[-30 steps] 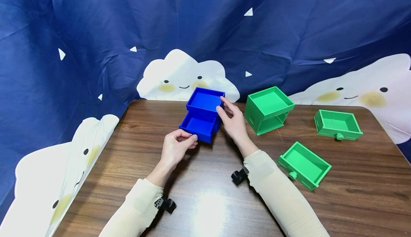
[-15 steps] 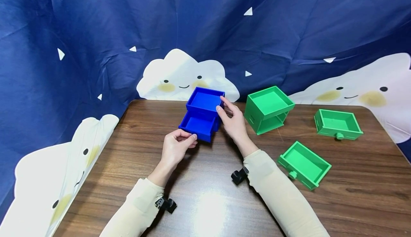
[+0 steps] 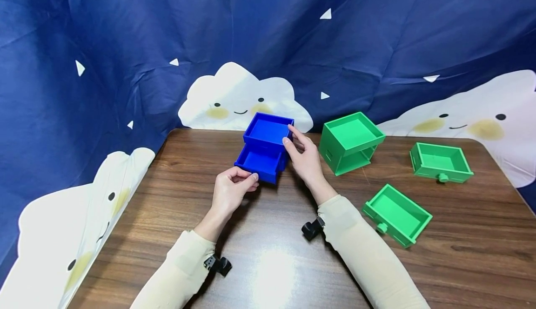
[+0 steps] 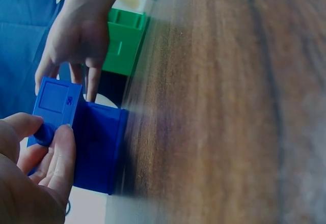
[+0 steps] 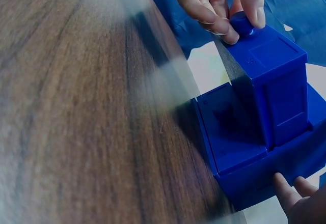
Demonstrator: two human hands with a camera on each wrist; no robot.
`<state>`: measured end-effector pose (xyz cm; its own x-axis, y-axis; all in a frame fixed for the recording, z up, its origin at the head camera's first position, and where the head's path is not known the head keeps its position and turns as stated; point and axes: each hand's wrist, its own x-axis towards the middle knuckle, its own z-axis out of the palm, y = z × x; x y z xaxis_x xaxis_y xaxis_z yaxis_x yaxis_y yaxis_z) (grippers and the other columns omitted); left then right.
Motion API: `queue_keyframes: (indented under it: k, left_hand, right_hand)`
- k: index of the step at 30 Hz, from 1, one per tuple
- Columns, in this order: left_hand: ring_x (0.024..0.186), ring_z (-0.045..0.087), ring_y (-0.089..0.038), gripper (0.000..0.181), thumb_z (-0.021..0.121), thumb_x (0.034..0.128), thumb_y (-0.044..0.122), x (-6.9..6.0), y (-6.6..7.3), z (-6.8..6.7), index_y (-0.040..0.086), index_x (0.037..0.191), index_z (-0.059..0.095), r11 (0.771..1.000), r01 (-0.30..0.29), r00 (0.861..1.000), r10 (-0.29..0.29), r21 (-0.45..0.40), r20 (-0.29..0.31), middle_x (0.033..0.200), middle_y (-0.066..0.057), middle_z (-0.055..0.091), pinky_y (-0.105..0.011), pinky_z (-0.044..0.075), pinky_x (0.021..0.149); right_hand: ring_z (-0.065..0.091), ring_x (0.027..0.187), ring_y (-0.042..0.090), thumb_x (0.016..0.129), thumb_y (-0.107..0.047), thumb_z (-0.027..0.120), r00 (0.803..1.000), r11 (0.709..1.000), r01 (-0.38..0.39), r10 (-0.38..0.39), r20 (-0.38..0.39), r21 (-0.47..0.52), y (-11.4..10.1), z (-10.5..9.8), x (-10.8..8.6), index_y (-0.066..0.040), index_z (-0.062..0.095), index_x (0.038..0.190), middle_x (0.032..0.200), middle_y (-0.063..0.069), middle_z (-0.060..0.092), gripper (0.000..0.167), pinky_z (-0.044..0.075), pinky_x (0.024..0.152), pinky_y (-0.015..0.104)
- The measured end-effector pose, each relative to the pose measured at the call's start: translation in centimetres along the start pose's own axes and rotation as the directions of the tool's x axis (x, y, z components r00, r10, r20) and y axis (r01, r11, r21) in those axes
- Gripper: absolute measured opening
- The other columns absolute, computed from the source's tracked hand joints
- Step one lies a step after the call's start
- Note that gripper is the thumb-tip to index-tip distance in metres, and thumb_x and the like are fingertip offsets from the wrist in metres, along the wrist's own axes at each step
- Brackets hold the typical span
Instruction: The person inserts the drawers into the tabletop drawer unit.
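A blue cabinet (image 3: 289, 153) with a tray-like top stands near the table's far edge. Its upper blue drawer (image 3: 258, 159) is pulled partway out toward me. My left hand (image 3: 228, 190) pinches the round blue knob (image 4: 45, 134) on the drawer's front between thumb and fingers. My right hand (image 3: 304, 157) rests against the cabinet's right side. Its extended fingertips (image 5: 285, 186) touch that wall in the right wrist view. The drawer's inside shows nothing in it. Below the drawer, the cabinet's lower front (image 5: 226, 127) lies in shadow.
Just right of my right hand stands a green cabinet (image 3: 347, 144) with an open front. Two loose green drawers lie on the wooden table (image 3: 176, 197): one green drawer (image 3: 398, 215) nearer me, another green drawer (image 3: 442, 161) farther right. A patterned blue curtain (image 3: 159, 25) hangs behind.
Almost nothing has moved. The whole head view has shifted very slightly. Both hands keep the same places on the blue drawer's knob and the cabinet.
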<state>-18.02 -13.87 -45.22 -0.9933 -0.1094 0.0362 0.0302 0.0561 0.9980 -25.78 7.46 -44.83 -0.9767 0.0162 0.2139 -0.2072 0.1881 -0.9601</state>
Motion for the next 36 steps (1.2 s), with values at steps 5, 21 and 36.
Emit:
queue_keyframes:
  k: [5,21,36]
  left_hand:
    - [0.071,0.080,-0.023,0.010,0.081,0.0915,-0.004,0.3,-0.1,0.3,-0.009,0.092,0.073,1.000,-0.002,1.000,0.002,-0.004,0.000,0.087,-0.026,0.080,-0.031,0.068,0.069]
    - [0.070,0.080,-0.020,0.010,0.080,0.0914,-0.006,1.4,-0.3,1.0,-0.007,0.093,0.071,0.999,0.007,1.000,-0.007,-0.039,0.000,0.085,-0.024,0.080,-0.029,0.068,0.068]
    - [0.076,0.081,-0.034,0.009,0.080,0.0915,-0.007,2.7,-0.3,1.1,-0.007,0.095,0.072,0.998,0.005,1.000,-0.004,-0.062,0.012,0.085,-0.024,0.080,-0.033,0.069,0.069]
  right_hand:
    - [0.061,0.139,0.044,0.108,-0.031,0.068,1.000,1.000,0.005,-0.005,-0.001,0.006,0.0,0.0,0.0,-0.021,0.059,0.156,0.153,0.024,0.057,0.050,0.052,0.117,0.058]
    - [0.061,0.138,0.045,0.108,-0.030,0.067,1.000,1.000,0.018,-0.018,-0.008,-0.006,0.0,0.0,-0.1,-0.019,0.059,0.156,0.152,0.024,0.058,0.050,0.052,0.117,0.058]
    - [0.062,0.137,0.046,0.108,-0.028,0.068,1.000,1.000,0.011,-0.011,-0.004,0.009,-0.1,0.0,0.0,-0.018,0.060,0.156,0.151,0.025,0.058,0.050,0.051,0.117,0.059]
